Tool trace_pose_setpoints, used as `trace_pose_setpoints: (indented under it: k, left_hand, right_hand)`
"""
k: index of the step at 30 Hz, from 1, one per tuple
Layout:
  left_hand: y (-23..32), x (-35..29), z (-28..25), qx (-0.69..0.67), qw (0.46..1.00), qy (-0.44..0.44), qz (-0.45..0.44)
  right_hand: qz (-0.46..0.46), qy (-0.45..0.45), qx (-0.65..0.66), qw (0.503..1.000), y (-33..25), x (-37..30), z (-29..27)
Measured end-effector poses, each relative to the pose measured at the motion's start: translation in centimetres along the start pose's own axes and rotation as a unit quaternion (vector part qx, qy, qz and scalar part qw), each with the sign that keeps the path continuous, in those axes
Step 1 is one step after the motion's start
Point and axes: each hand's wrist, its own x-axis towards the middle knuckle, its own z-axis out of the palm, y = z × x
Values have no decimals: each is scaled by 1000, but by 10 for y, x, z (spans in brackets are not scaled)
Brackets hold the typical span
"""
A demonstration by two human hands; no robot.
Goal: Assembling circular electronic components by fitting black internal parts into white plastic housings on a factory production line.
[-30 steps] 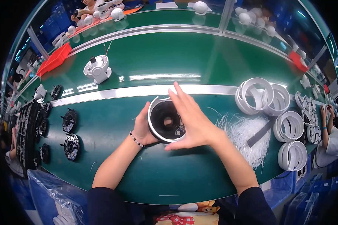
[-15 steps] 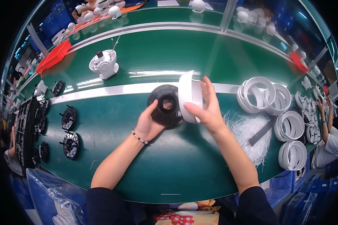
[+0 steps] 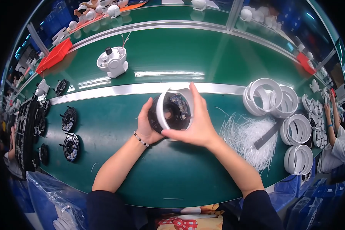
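Observation:
Above the near side of the green bench, my left hand is closed round a black round housing. A circuit board shows on its inner side, which is turned toward the right. My right hand, thumb and fingers spread across the rim, grips a white ring-shaped cover. That cover stands up against the open side of the black housing, partly around it. Whether the two are seated together I cannot tell. My fingertips behind both parts are hidden.
White rings are stacked at the right, beside a heap of clear strips with a grey bar. Black round parts lie left. A white camera unit stands on the far green belt. Co-workers sit at both sides.
The white cover has moved left, from beside the black housing onto its open side. The black housing has turned, so its circuit board shows. The camera unit has shifted right along the belt.

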Motion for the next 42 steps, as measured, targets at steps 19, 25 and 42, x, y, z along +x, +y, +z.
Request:
trace_pose_setpoints:
  k: [19,25,42]
  left_hand:
    - [1,-13,7,37,998,46,33]
    - [8,-16,4,10,1000,16,14]
    - [14,-27,4,32,998,19,43]
  right_hand:
    - [-39,-42,-41,998,-1,0,16]
    - [-104,-43,-37,993,-6,6,17]
    - [12,-14,1,1000,-25,1,34]
